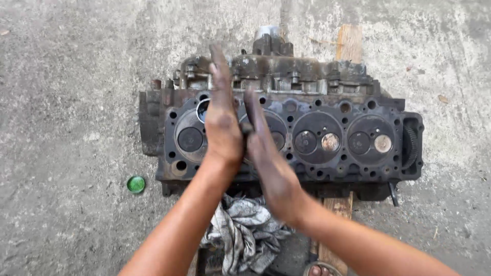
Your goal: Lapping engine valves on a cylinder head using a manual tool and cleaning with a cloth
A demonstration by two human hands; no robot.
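Two bare, grease-blackened hands press palm toward palm above a grimy, dark cast-metal engine cylinder head (327,133) lying face-up on a rough grey concrete floor (66,76). The left hand (221,115) stands on edge with fingers straight and pointing away from the camera, and the right hand (266,148) sits just beside it, likewise flat and extended. A thin dark stem (246,129) shows in the narrow gap between the palms, so the hands appear to be clamping it between them rather than curling around it; what lies at its lower end is hidden by the hands. They hover over the second round combustion chamber from the left. Further right, two chambers lie exposed, each with a pair of round valves, some dark and some rust-pale (382,143). The head rests across a pale wooden plank (349,43), which shows beyond it and again on the near side. A crumpled, oil-stained grey rag (243,232) lies on the ground between the forearms, touching the near edge of the head. A small green round cap (136,184) sits on the concrete just left of the casting.
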